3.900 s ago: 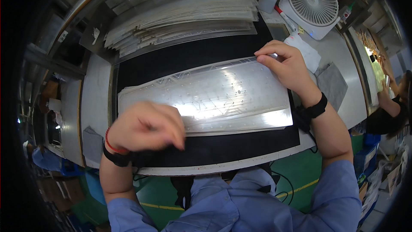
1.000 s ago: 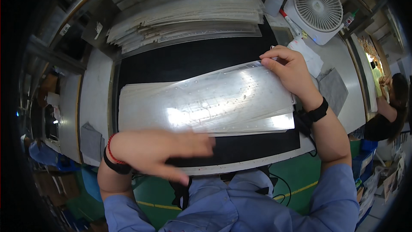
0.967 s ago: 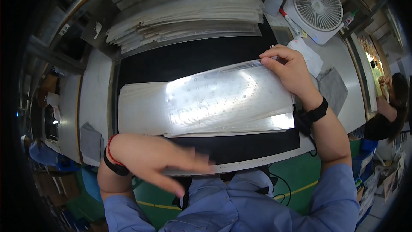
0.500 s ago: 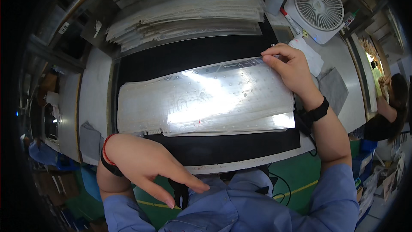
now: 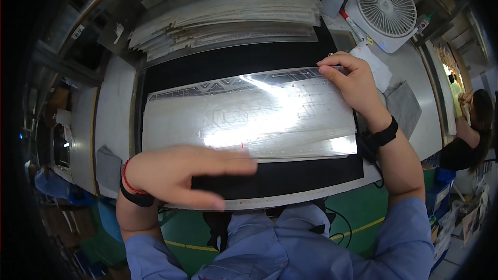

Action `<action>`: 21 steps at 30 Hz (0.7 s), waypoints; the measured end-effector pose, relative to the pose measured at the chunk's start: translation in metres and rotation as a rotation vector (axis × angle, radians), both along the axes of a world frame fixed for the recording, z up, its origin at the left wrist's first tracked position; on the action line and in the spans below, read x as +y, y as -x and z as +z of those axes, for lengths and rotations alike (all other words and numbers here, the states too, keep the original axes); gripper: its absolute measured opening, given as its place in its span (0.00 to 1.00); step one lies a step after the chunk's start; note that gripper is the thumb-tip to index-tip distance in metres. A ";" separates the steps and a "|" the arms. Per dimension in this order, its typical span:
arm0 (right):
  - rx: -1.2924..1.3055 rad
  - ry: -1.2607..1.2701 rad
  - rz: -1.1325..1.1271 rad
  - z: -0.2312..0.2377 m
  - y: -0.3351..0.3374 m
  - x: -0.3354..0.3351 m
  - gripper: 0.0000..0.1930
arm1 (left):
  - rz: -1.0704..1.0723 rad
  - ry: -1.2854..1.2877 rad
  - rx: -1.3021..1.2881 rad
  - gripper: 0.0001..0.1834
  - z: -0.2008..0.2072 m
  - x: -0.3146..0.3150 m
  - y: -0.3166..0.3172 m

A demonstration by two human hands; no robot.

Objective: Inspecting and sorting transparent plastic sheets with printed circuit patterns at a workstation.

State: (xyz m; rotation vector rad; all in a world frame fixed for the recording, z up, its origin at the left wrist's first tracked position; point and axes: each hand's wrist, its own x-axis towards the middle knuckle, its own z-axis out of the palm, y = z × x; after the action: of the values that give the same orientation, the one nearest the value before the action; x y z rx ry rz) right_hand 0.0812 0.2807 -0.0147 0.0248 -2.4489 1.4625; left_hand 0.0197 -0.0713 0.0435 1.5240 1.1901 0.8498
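Observation:
A stack of thin, translucent plastic sheets (image 5: 181, 129) lies on the black mat (image 5: 311, 175), bright with reflected light. Fine circuit-like lines run along the far strip of the top sheet (image 5: 207, 89). At its far right corner, my right hand (image 5: 350, 80) pinches that sheet between thumb and fingers. My left hand (image 5: 181, 173) hovers low over the stack's near left edge, palm down, slightly blurred. Its fingers are stretched out, with the thumb apart and nothing held. Whether the fingertips touch the sheets, I cannot tell.
Behind the mat, a large pile of similar sheets (image 5: 228, 21) rests on a metal shelf. A white fan (image 5: 386, 8), a bottle (image 5: 332, 1) and a white cloth (image 5: 373, 65) stand at the back right. Grey cloths (image 5: 403, 109) lie beside the mat. Another person (image 5: 469, 129) works at far right.
My left hand has moved forward from above my lap to the stack's near edge. More printed lines now show along the top sheet's far left. My right hand stays at the corner.

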 end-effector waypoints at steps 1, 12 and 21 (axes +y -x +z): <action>-0.007 0.004 -0.003 0.000 0.000 0.000 0.07 | 0.161 -0.024 0.281 0.35 0.003 0.004 -0.001; -0.025 0.006 -0.021 0.002 -0.001 0.000 0.06 | 0.328 -0.011 0.510 0.40 0.002 0.002 0.007; -0.037 0.039 -0.019 0.001 0.000 -0.002 0.06 | 0.023 0.003 -0.032 0.37 -0.003 -0.001 0.002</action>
State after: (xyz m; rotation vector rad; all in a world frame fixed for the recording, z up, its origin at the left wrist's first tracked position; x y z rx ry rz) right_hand 0.0812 0.2792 -0.0140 -0.0338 -2.4427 1.5150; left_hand 0.0173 -0.0718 0.0409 1.4910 1.1873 0.8842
